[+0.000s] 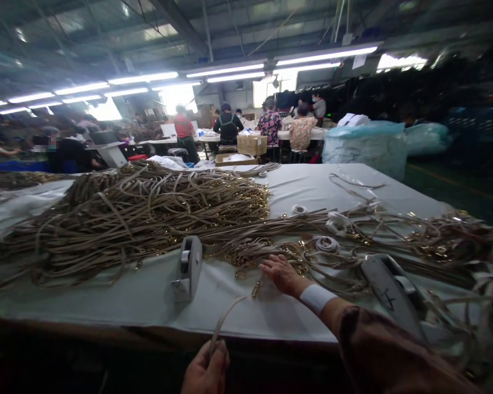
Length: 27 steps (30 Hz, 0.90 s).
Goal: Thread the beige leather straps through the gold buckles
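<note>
My left hand [206, 369] is low at the table's front edge, closed with thumb and finger pinching a thin beige strap [225, 316]. The strap curves up onto the table, and a gold metal clasp [256, 289] lies by its far end. Farther forward, my right hand [281, 273] reaches over the table with fingers stretched out, palm down. Its fingertips are beside a bundle of beige straps [250, 249] with gold clasps; whether they press on it I cannot tell. A white band circles the right wrist.
A large heap of straps [148, 208] covers the table's left and middle. Between heap and front edge stands a grey tape dispenser [189, 268]; another dispenser [394, 290] is at the right. Tape rolls [327, 244] lie among more straps. Several people work at tables behind.
</note>
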Each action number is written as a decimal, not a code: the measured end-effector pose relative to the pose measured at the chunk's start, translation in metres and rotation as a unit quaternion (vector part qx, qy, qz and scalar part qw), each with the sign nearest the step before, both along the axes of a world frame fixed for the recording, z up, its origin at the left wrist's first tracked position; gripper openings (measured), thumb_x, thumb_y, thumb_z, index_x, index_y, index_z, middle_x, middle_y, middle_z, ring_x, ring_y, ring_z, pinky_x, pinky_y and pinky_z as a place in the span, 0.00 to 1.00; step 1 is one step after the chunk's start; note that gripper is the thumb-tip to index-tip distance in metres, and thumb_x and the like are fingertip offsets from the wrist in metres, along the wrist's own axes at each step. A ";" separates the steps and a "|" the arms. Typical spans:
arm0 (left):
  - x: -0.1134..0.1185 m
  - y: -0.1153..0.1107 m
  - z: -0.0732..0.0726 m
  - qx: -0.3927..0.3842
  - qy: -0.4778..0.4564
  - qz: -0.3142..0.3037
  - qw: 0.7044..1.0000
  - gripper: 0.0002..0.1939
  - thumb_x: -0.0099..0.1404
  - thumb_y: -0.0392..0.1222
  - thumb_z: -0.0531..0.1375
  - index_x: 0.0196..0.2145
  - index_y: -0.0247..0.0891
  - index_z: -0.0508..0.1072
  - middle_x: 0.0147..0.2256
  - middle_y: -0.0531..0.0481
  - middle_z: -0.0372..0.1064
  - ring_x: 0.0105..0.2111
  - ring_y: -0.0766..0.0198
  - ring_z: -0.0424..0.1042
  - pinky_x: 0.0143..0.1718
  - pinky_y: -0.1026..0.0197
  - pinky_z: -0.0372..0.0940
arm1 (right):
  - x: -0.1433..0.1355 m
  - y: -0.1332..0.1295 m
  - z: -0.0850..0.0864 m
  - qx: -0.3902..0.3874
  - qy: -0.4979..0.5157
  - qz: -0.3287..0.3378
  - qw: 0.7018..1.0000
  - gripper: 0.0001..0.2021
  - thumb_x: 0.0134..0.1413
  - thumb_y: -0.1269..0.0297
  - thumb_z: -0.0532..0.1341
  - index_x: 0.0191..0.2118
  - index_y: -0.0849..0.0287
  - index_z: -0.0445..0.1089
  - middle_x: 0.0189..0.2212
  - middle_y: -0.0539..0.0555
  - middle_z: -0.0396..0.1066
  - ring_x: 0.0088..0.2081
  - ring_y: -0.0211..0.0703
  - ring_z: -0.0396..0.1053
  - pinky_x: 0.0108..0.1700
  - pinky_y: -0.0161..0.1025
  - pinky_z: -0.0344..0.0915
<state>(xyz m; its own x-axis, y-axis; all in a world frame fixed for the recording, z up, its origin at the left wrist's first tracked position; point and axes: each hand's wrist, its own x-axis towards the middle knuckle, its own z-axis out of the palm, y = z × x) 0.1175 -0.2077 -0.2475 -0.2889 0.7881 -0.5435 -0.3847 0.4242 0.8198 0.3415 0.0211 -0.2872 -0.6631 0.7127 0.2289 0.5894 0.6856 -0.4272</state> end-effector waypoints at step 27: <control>0.049 -0.035 0.044 0.050 -0.282 -0.186 0.940 0.20 0.59 0.51 0.68 0.37 0.28 0.75 0.24 0.48 0.72 0.13 0.80 0.49 0.15 0.73 0.40 | -0.020 -0.143 0.103 -0.486 0.704 -0.076 0.512 0.11 0.52 0.62 0.70 0.40 0.58 0.71 0.24 0.44 0.65 0.21 0.29 0.59 0.23 0.28 0.60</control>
<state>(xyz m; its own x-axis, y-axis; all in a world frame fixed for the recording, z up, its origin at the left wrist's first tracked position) 0.1667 -0.2431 -0.2037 0.3284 0.8333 -0.4446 -0.6102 0.5465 0.5736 0.3213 -0.1220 -0.1838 -0.2485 0.9627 -0.1071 -0.7574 -0.2621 -0.5980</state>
